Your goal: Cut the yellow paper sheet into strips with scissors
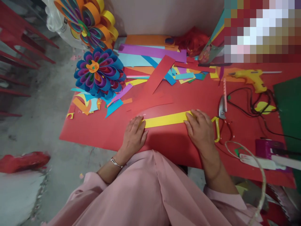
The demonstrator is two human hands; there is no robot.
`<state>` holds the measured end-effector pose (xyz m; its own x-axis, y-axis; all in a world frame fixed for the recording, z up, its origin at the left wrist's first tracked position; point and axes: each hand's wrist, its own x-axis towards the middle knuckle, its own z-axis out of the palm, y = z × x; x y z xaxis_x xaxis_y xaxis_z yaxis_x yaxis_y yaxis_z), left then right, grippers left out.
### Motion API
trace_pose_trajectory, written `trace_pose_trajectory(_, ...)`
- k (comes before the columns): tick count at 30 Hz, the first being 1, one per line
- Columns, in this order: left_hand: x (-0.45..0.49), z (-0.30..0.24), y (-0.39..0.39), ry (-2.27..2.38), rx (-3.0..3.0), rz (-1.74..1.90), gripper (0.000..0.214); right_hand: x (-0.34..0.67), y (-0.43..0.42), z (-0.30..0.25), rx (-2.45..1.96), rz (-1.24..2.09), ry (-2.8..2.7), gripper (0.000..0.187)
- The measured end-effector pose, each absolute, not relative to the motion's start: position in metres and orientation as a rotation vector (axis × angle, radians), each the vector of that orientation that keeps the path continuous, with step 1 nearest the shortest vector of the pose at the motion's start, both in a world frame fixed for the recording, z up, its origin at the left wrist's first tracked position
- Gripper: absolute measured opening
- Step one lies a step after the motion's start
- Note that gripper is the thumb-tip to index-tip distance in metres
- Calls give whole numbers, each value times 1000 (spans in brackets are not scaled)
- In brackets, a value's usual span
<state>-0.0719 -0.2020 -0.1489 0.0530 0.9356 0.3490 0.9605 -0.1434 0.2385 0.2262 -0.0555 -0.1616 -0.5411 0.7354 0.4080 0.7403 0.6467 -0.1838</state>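
Observation:
A yellow paper strip (166,120) stretches nearly level across the near part of the red-covered table (113,131). At its left end, my left hand (134,133) holds it with bent fingertips on the paper and the thumb just below. My right hand (199,127) holds the other end, its fingers curled over the strip and covering that tip. Close to the right hand lie scissors (216,128) with one yellow handle.
Finished paper flowers (100,72) stand at the back left among paper scraps (90,105). Coloured strips (155,56) pile up at the back. A yellow glue gun (255,78) and its black cord (250,100) lie right, with a purple box (268,149) nearer. Red chairs (18,34) are at left.

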Motion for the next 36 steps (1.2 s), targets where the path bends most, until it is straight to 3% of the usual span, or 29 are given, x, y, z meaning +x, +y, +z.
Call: trace_pose_trajectory(36,-72,-148,-201,-1950,-2236,-779,35,230,-55,-165,-1144,25,-2387,32)
